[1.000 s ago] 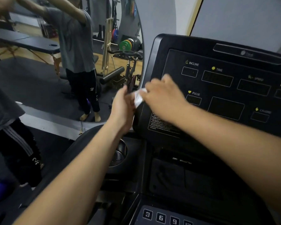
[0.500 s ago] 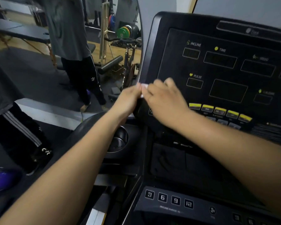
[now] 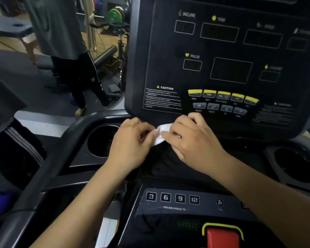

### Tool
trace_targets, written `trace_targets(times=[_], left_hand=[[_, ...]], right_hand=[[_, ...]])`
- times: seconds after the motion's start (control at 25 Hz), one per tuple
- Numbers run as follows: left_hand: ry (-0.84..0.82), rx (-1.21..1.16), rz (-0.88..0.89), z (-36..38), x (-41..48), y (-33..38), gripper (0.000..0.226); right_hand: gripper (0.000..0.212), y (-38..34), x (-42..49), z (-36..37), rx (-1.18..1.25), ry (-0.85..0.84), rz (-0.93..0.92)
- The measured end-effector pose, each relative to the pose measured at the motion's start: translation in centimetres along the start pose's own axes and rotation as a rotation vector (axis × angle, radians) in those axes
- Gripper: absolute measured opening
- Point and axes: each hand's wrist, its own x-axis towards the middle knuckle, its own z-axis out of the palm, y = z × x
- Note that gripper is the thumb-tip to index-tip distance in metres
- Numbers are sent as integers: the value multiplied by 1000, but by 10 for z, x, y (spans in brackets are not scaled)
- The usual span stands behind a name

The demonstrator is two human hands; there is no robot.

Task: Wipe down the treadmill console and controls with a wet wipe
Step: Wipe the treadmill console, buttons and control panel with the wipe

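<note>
Both forearms reach forward over the numbered incline keys (image 3: 172,197). The left hand (image 3: 131,140) is curled, thumb and fingertips pinching one edge of the white wet wipe (image 3: 162,133). The right hand (image 3: 191,140) bends its fingers round the wipe's other side, thumb pressed on it. Just beyond the fingertips rises the treadmill console (image 3: 222,68), with its yellow buttons (image 3: 222,95) past the right knuckles.

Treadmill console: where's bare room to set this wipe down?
The left cup holder and right cup holder look empty, though dark. The flat shelf between them, above the number buttons, looks bare. It is crowded under the display panel, where the left hand and right hand pinch the wipe.
</note>
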Motion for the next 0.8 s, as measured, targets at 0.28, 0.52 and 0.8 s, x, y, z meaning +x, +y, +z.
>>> trace_targets(times=[0.28, 0.52, 0.8], left_hand=[[-258, -50, 27, 1, 4, 9, 16], [-106, 626, 35, -3, 1, 1, 15], [-440, 269, 94, 3, -55, 15, 64]], right_hand=[[19, 10, -37, 13, -39, -195, 123], [38, -25, -9, 10, 203, -474, 254], [42, -27, -22, -18, 420, -527, 266]])
